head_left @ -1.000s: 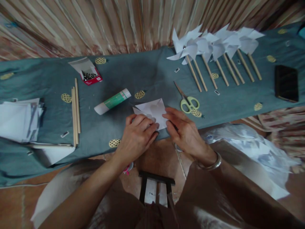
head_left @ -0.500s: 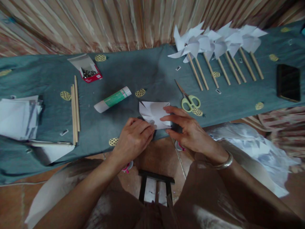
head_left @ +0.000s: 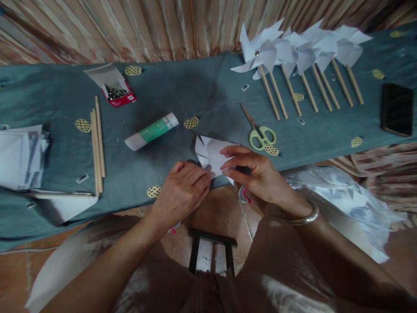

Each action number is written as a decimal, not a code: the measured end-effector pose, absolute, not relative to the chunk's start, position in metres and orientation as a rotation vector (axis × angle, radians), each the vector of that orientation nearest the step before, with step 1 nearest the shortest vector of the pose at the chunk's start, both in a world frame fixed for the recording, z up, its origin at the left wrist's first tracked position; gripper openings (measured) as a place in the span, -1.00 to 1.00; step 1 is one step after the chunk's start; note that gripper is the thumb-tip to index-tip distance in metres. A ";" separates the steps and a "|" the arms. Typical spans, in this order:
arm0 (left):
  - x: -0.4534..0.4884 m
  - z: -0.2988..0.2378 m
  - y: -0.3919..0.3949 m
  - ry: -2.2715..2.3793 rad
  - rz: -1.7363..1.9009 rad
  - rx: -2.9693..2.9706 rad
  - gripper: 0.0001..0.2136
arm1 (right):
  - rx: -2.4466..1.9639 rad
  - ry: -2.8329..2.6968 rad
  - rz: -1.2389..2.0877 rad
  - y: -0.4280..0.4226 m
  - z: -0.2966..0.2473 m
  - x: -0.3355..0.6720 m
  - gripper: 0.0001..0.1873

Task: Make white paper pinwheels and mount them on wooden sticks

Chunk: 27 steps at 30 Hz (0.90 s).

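The slit paper square (head_left: 213, 151) lies at the near edge of the table (head_left: 208, 93). The right hand (head_left: 262, 176) spreads its fingers over it, seemingly for steadying. The left hand (head_left: 184, 187) curls at its corner, any pinch hidden.

the teal cloth (head_left: 208, 93) bears pinwheels (head_left: 304, 56), scissors (head_left: 262, 134), a tube (head_left: 152, 131), sticks (head_left: 97, 150) and a phone (head_left: 396, 109).

Right wrist (head_left: 296, 208) is wearing a plain, rounded silver bangle (head_left: 309, 218). Both forearms (head_left: 130, 248) are showing bare. Loose brownish clothing (head_left: 267, 256) is covering both legs, catching pale light in patches.
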<state>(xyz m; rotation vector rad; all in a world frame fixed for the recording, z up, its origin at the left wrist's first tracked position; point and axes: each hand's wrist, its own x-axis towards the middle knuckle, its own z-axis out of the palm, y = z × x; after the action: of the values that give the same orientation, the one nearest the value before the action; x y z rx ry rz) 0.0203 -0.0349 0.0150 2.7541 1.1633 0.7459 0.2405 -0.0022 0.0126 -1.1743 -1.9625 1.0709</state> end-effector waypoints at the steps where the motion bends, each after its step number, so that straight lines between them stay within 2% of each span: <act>1: 0.021 0.015 -0.035 1.166 0.766 2.747 -0.93 | -1.183 -1.967 1.050 -0.002 0.012 0.239 -0.91; 6: 0.023 0.013 -0.038 1.147 0.788 2.716 -0.79 | -1.205 -2.055 0.913 -0.003 0.010 0.232 -0.88; 15: 0.023 0.010 -0.038 1.071 0.726 2.663 -0.84 | -1.244 -2.109 0.782 -0.002 0.010 0.226 -0.94; 27: 0.025 0.010 -0.038 1.095 0.761 2.637 -0.86 | -1.288 -2.083 0.745 -0.005 0.012 0.220 -0.91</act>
<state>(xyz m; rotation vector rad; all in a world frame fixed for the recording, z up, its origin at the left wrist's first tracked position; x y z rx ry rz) 0.0250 -0.0378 0.0105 2.6374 1.0954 0.7606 0.2201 -0.0048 0.0120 -1.2876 -2.0834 0.7451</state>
